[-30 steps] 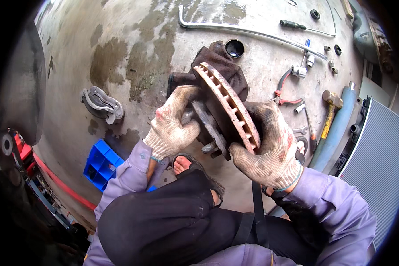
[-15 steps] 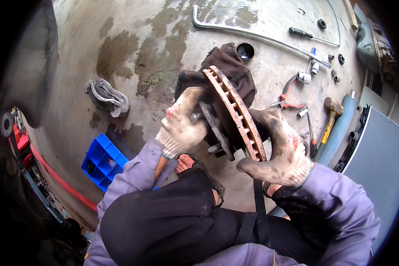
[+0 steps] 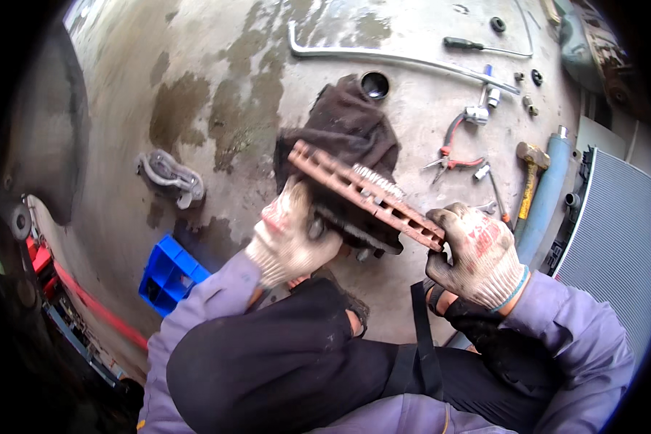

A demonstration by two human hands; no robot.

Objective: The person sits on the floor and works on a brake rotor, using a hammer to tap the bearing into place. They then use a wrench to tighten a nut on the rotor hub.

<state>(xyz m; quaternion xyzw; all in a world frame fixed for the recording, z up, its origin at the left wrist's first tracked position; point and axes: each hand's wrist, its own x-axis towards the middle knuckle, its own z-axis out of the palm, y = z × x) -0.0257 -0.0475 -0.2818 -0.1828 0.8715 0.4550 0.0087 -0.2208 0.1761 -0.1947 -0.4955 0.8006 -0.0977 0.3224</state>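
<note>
A rusty vented brake disc (image 3: 340, 179) is held edge-on in front of me, tilted down to the right. Against its near side sits a dark wheel hub (image 3: 358, 233) with studs sticking out. Gloved in dirty white knit, my left hand (image 3: 289, 235) is closed on the hub at its left side. My right hand (image 3: 481, 253), gloved alike, pinches the disc's right rim between thumb and fingers. Splines show on the disc's far side. Beneath the disc, a dark brown cloth (image 3: 354, 116) is bunched on the floor; a small round dark cup (image 3: 375, 85) stands at its far edge.
Right on the concrete floor are red-handled pliers (image 3: 452, 155), a socket wrench (image 3: 477, 113), a hammer (image 3: 532, 163), a blue cylinder (image 3: 546, 188) and a radiator (image 3: 615, 239). A long bent bar (image 3: 398, 56) lies beyond. Left are a metal bracket (image 3: 170, 177) and blue tray (image 3: 168, 271).
The disc and hub have turned from steep to a shallower tilt, the disc's top edge swinging left and down. My right hand has shifted to the disc's right rim.
</note>
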